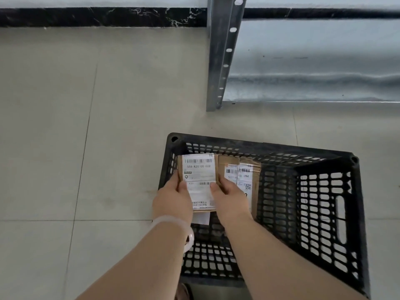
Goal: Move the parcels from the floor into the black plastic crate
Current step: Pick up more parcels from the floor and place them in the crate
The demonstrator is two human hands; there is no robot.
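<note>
While both hands reach down into the black plastic crate [324,213], they grip one cardboard parcel [198,180] between them at the crate's far left corner. The left hand [173,202] clasps the parcel's left edge, thumb lying on the white shipping label [199,169], and the right hand [231,198] clasps the right edge, its thumb also on the label. A pale bangle [173,221] circles the left wrist. Just to the right, a second cardboard parcel [246,176] sits inside the crate against the far wall (its own labels face up, partly hidden by the right hand), touching or nearly touching the held one. The crate stands on a pale tiled floor [65,126], near the foot of a grey metal shelving upright [223,61]. Whether the held parcel already rests on the crate's bottom cannot be told.
</note>
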